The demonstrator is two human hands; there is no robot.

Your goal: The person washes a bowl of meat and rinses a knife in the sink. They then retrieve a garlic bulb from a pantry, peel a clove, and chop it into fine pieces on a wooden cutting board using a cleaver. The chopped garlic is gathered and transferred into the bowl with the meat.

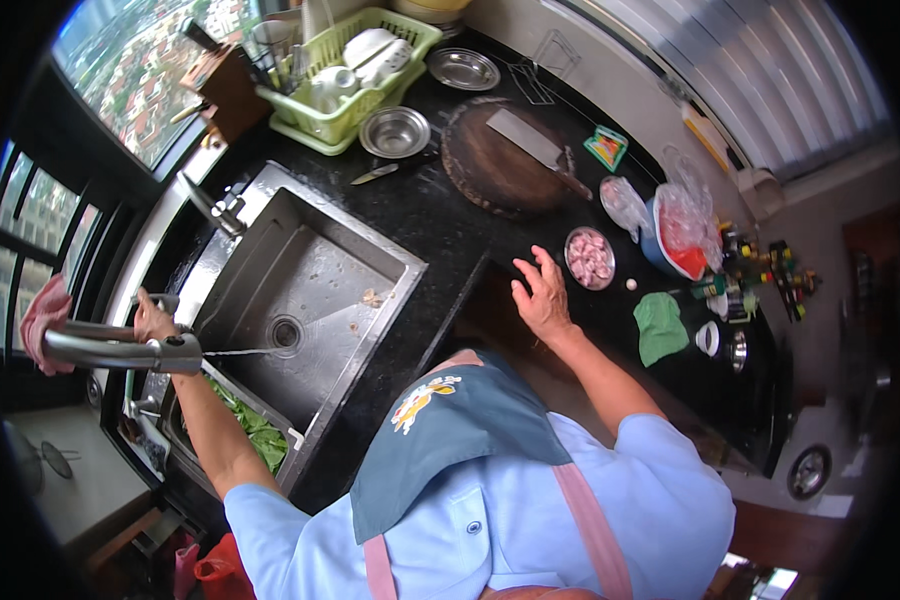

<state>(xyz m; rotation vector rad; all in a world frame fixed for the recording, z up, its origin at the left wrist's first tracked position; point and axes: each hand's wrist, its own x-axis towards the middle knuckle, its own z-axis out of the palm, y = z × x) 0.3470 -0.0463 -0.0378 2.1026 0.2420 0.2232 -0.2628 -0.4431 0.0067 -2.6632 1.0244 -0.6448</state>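
My left hand [154, 319] is at the handle of the kitchen faucet [176, 354], partly hidden behind its spout; whether the fingers grip the handle is unclear. A thin stream of water runs from the spout into the stainless steel sink [330, 277]. Leafy greens [259, 435] lie in the smaller basin beneath my left forearm. My right hand [544, 296], empty with fingers spread, hovers near the counter's front edge. Just beyond it stands a metal bowl of raw meat pieces [590, 259]. A cleaver [525, 139] rests on the round wooden chopping board [487, 169].
A green dish rack [322, 124] with white dishes stands at the back, beside a knife block [221, 90]. A small knife [375, 175] lies near a metal bowl [394, 133]. A green cloth [660, 326], a blue container [656, 240] and bottles are on the right.
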